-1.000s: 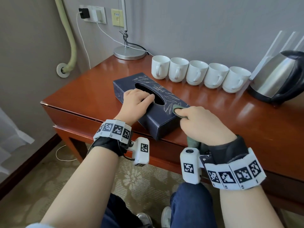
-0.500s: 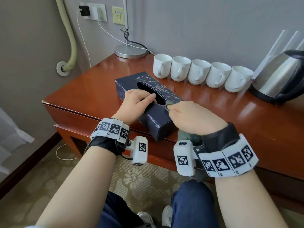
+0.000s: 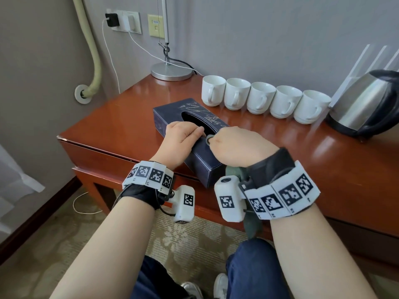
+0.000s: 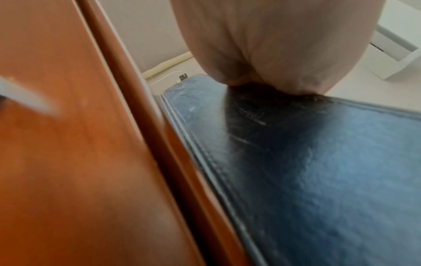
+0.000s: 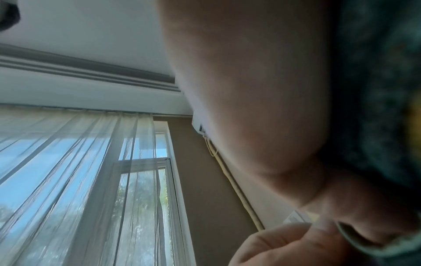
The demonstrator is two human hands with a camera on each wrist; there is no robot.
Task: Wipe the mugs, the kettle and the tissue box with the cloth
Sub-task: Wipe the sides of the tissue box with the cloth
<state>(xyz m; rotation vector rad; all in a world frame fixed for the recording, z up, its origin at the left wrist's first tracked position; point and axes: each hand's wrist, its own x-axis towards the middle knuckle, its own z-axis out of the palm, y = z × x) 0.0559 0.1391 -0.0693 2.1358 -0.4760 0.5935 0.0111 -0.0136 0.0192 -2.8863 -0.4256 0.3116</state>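
Observation:
The dark navy tissue box [image 3: 172,111] lies slantwise on the wooden table [image 3: 121,128], near its front edge. My left hand [image 3: 181,139] holds the box from the left, fingers curled over its top by the oval opening; the left wrist view shows the palm [image 4: 273,45] against the box's side [image 4: 318,180]. My right hand [image 3: 237,147] grips the green cloth [image 3: 252,225] and presses a fold of it on the box top, right beside the left fingertips. In the right wrist view the cloth [image 5: 376,90] fills the palm. Several white mugs [image 3: 263,98] stand in a row behind, the steel kettle [image 3: 367,104] at the right.
A lamp base [image 3: 171,71] and its cable sit at the table's back left corner, below wall sockets [image 3: 125,20]. A pipe [image 3: 92,50] runs down the left wall. My knees and shoes are under the table's front edge, over patterned carpet [image 3: 172,234].
My right hand has slid the cloth along the box top from its near end towards the opening, ending beside the left fingers. The left hand has kept its hold on the box.

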